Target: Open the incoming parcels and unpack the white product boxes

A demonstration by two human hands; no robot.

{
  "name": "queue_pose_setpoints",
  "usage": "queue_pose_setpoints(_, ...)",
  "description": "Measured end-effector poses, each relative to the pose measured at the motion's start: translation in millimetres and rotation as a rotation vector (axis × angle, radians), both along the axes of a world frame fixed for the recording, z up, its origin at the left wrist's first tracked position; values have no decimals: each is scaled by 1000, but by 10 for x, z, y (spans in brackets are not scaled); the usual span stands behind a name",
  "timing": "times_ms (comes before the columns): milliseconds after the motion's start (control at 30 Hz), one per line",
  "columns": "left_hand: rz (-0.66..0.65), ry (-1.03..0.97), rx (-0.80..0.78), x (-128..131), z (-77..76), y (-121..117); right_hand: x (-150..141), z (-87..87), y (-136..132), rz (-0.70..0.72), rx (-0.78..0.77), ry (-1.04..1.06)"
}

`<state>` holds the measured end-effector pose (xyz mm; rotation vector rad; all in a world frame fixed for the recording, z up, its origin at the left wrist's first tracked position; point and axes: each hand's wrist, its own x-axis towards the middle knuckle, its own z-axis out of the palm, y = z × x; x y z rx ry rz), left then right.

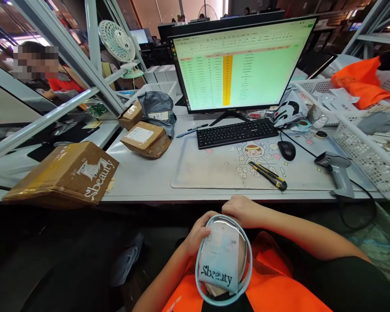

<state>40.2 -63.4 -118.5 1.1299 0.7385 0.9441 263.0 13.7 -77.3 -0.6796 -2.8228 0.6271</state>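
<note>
A clear, blue-rimmed pouch (219, 255) rests upright over my lap, with a white "Sbeauty" packet showing inside. My left hand (199, 234) grips its upper left edge, thumb on the front. At the pouch's top edge, my right hand (242, 211) is closed with the fingers curled; what it pinches there is hidden. Beyond the hands, on the desk mat (211, 173), lies a black and yellow box cutter (268, 175).
A large "Sbeauty" carton (65, 173) sits at the desk's left edge, near a smaller box (146, 138). Behind the mat stand a keyboard (237, 132) and monitor (243, 65). A mouse (286, 150), barcode scanner (336, 171) and white basket (370, 151) are at right. A co-worker (65, 82) sits left.
</note>
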Motion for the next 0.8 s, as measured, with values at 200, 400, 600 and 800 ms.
queue_pose_setpoints(200,56,16,33,-151,48,-21,184,125,15,17,-203,33)
queue_pose_setpoints(400,195,-55,-121,-394,-115,-182,343,76,-657,-36,-161,25)
queue_pose_setpoints(600,456,-21,-201,-338,-72,-103,687,-11,-530,-225,-280,230)
queue_pose_setpoints(800,586,219,44,52,279,957,1977,-95,1317,-1223,392,156)
